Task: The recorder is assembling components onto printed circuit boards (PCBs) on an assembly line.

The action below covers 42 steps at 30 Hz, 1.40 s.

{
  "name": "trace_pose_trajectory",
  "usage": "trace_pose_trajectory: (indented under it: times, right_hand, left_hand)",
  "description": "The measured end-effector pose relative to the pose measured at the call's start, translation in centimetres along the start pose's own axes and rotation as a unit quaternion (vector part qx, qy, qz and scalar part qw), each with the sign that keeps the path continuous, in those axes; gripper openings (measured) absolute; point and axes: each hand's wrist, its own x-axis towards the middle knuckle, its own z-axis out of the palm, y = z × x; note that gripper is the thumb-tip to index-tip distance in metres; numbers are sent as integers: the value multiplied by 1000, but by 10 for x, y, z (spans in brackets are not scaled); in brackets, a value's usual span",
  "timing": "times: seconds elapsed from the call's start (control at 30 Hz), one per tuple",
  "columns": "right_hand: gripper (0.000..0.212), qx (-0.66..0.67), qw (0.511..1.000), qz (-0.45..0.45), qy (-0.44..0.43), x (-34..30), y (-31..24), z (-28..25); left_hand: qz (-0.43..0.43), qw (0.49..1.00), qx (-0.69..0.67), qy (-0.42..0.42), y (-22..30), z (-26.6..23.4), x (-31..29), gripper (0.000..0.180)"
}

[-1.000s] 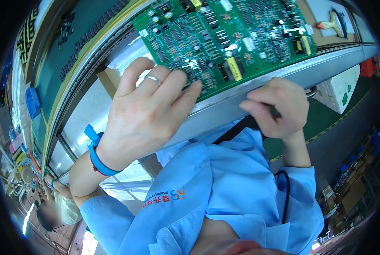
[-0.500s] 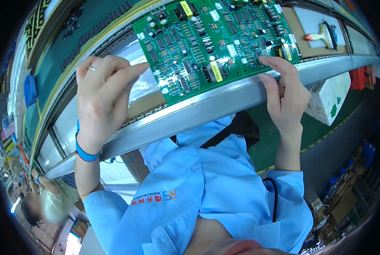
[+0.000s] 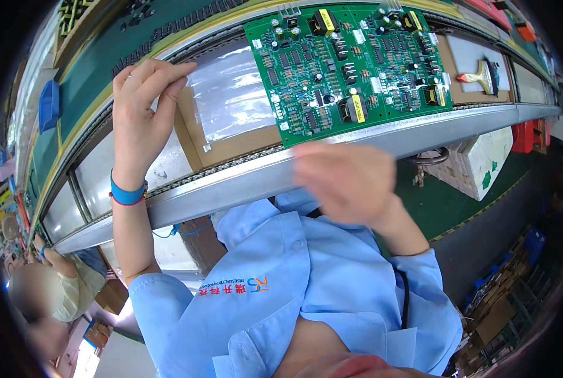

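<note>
A large green circuit board (image 3: 365,77) lies across the rails of the line, crowded with chips, capacitors and yellow-labelled transformers. To its left, my left hand (image 3: 139,110) hovers near the far rail, clear of the board. Its fingers are bent, with a small gap between thumb and forefinger and nothing visible between them. My right hand (image 3: 348,183) is smeared by motion in front of the near rail, close to the board's near left corner. Whether it holds anything cannot be seen. Between my left hand and the board, a clear plastic sheet (image 3: 228,101) rests over brown cardboard (image 3: 247,142).
The metal near rail (image 3: 225,189) runs between me and the board. A wooden-handled brush (image 3: 480,77) lies on a white pad at the right. Beyond the far rail are a blue bin (image 3: 49,106) and rows of dark components (image 3: 168,31). Another person (image 3: 80,286) is at the lower left.
My right hand has left the board's near right edge and swept left. The board sits farther right, baring more plastic sheet. My left hand is farther from the board's left edge. The view has shifted slightly.
</note>
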Motion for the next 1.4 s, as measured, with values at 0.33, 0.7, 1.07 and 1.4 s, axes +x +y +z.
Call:
trace_pose_trajectory:
  times: [0.33, 0.7, 1.07, 1.4]
  right_hand:
    - [18, -109, 994, -16, -12, 6, -17, 54]
    - [20, -189, 981, 38, -3, 6, -16, 51]
    - [25, -194, 980, 3, -32, -2, -6, 31]
    - [21, -222, 975, 9, 11, -12, 17, 7]
  left_hand:
    - [-7, 997, -42, -58, 4, 3, -13, 18]
    - [-62, 990, -77, -102, -3, 14, -16, 17]
    - [-101, 982, -95, -125, -5, 18, -15, 18]
    - [-102, 982, -107, -121, 1, 14, -16, 16]
